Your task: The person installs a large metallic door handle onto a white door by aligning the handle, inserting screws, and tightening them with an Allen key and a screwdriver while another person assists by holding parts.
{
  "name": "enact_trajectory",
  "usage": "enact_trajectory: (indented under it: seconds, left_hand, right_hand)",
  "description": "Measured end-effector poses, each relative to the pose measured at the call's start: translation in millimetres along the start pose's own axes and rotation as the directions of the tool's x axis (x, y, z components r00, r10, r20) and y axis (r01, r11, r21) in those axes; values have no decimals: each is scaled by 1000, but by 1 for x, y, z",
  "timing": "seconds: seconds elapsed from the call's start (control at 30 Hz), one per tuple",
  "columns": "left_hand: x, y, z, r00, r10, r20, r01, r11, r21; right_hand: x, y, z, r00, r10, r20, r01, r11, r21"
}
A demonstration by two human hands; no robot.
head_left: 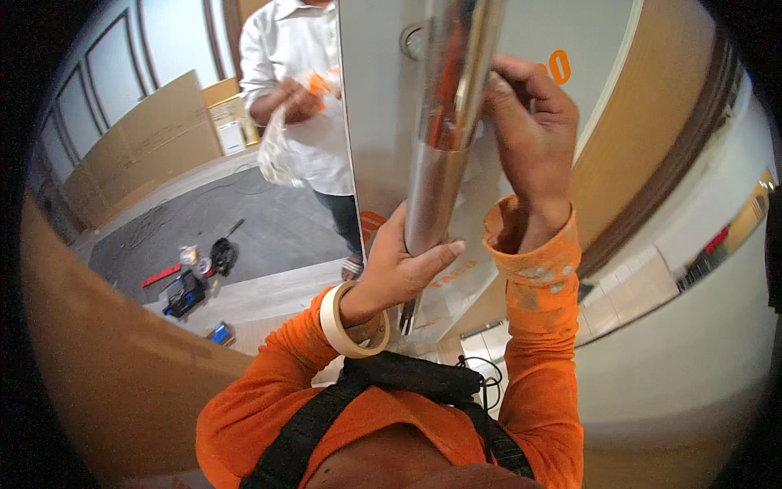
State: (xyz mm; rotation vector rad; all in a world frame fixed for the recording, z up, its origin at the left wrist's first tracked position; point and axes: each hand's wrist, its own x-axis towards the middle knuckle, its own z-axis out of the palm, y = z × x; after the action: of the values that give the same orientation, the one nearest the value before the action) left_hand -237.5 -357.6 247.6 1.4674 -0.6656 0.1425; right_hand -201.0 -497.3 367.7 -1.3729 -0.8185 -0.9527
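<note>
A long, shiny metal door pull handle (440, 187) stands in front of a door (379, 106) covered in protective film with orange print. My left hand (399, 269) is wrapped around the lower part of the handle, thumb across its front. Higher up, my right hand (533, 122) has its fingers curled and pinched together against the handle's right side. What lies between those fingertips is hidden. The upper part of the handle looks glossier and reflects red, while the lower part is dull silver. A roll of masking tape (331, 319) hangs around my left wrist.
At left, a person in a white shirt (305, 122) holds a clear plastic bag (281, 155). Tools, including a blue-black tool case (186, 293) and a red level (160, 275), lie on the floor. Cardboard sheets (147, 147) lean behind. A wooden door frame (652, 122) rises at right.
</note>
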Motion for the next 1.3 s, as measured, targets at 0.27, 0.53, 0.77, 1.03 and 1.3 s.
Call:
enact_trajectory:
  seconds: [0.27,0.53,0.77,1.03,1.3]
  left_hand:
    - [-11,12,5,992,-25,-125,26,1000,10]
    - [-22,-4,15,961,23,-276,-36,999,-40]
    - [-15,-4,27,940,114,-322,-120,993,2]
    - [-13,-1,26,946,76,-314,-75,997,15]
    - [-14,-6,22,952,78,-295,-79,997,8]
  right_hand:
    - [16,12,17,959,-243,-144,223,965,-138]
    - [12,16,12,923,-358,-139,304,902,-307]
    - [13,17,7,954,-287,-89,247,917,-313]
    - [23,1,1,999,26,46,-12,963,-269]
    - [37,-39,-24,886,398,237,-392,917,-75]
